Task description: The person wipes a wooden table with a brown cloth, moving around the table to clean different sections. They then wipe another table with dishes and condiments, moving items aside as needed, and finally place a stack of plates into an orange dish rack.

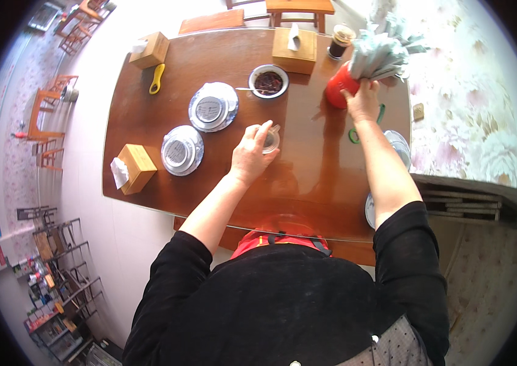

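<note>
My left hand (250, 153) holds a small clear glass vessel (269, 141) at the middle of the table, its fingers curled around the near and left side. Farther right, my right hand (364, 103) grips a red container (340, 89), thumb on its side. The container leans, and a thick bundle of paper-wrapped sticks (377, 55) rises out of it. A white bowl (252, 87) of dark red food with a spoon handle over its rim stands beyond my left hand. To the left are two sets of upturned blue-and-white dishes (212, 123) with printed writing.
Wooden tissue boxes (295, 59) stand at the back, with others on the left. A glass jar (338, 48) of dark liquid is near the container. A yellow-handled tool (157, 80) lies at back left. Part of a green object (354, 136) and clear-wrapped dishes (400, 146) show beside my right forearm.
</note>
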A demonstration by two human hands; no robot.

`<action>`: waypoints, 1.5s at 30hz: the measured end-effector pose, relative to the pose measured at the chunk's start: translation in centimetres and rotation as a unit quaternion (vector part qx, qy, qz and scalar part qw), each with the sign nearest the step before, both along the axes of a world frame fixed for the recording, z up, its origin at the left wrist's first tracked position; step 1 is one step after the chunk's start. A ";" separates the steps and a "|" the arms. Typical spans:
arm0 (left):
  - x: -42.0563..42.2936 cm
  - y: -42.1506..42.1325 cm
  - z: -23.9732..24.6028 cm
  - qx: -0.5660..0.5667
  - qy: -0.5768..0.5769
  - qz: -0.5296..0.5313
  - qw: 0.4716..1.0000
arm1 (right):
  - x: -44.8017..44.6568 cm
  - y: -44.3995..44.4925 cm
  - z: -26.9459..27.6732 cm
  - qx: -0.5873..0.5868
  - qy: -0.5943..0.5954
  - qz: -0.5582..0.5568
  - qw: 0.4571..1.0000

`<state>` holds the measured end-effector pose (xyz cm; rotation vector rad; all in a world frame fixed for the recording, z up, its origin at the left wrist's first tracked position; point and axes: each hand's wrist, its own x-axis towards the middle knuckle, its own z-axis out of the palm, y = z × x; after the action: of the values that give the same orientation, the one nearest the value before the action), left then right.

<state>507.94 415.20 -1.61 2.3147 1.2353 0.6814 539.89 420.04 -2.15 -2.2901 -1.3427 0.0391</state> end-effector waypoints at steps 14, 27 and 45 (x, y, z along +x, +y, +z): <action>-11.1 13.4 -1.4 -0.116 0.069 0.293 0.947 | 2.9 -4.6 -0.6 0.229 0.212 0.082 0.946; -14.5 19.1 -6.0 -0.282 0.010 0.308 0.909 | -11.9 -26.7 -3.1 -0.128 0.056 0.334 0.932; -12.4 -6.3 5.9 -0.423 -0.419 0.225 0.771 | -15.8 -30.3 -7.1 -0.164 0.105 0.512 0.837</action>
<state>495.54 408.88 4.28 0.7948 1.2381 0.9061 524.11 389.78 -9.23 -1.4320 -2.3873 0.8925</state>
